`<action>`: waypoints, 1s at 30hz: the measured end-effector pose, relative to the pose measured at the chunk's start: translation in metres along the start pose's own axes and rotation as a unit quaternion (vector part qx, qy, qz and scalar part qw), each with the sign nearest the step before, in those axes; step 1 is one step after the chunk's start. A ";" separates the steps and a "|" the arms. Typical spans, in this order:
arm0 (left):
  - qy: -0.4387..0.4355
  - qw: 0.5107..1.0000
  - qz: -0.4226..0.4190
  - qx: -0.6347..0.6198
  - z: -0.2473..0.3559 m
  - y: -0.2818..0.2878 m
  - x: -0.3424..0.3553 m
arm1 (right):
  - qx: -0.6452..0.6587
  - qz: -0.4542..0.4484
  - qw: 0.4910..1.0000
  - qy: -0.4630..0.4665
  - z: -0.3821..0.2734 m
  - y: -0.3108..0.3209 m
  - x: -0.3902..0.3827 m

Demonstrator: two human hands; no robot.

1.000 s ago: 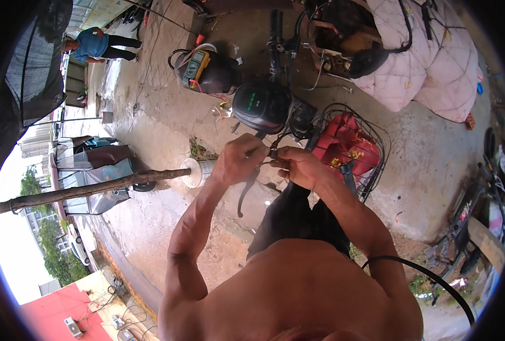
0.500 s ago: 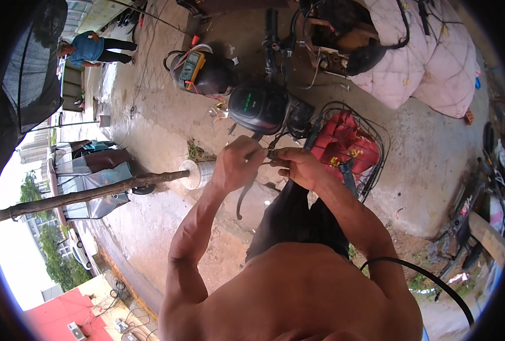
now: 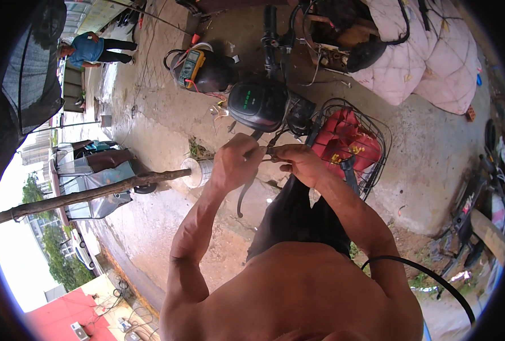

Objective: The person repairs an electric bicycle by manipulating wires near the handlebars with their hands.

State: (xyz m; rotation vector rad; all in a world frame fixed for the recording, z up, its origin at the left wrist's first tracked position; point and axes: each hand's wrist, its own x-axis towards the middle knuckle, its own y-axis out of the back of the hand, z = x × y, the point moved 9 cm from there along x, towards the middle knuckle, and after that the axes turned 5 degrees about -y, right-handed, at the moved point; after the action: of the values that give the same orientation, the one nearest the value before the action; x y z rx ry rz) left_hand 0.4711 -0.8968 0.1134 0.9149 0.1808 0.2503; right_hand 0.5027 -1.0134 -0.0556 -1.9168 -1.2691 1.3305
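Thin dark cable (image 3: 270,152), pinched between left hand (image 3: 235,162), right hand (image 3: 300,163)

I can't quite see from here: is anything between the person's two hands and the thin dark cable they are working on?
Nothing visible. The left hand and right hand both already pinch the thin dark cable, just below the black rounded dashboard housing. The fingers hide the exact contact.

We held both forearms up toward the frame's centre, our left hand (image 3: 236,161) and right hand (image 3: 299,163) curled, fingertips nearly meeting, pinching closed just above mid-frame.
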 end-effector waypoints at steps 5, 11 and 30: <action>-0.024 0.999 0.043 -0.005 0.008 0.005 0.000 | -0.034 0.020 0.999 0.005 -0.005 -0.004 -0.004; -0.020 0.999 0.038 -0.002 0.008 0.003 0.000 | -0.039 0.025 0.999 0.005 -0.005 -0.002 -0.003; 0.001 0.999 0.033 -0.019 0.005 0.000 -0.004 | -0.018 0.046 0.999 0.018 -0.006 -0.004 -0.002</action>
State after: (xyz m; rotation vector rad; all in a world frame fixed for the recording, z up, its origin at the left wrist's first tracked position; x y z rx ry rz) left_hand 0.4689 -0.9018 0.1167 0.8850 0.1462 0.3152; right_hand 0.5058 -1.0123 -0.0491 -2.0360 -1.2087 1.3200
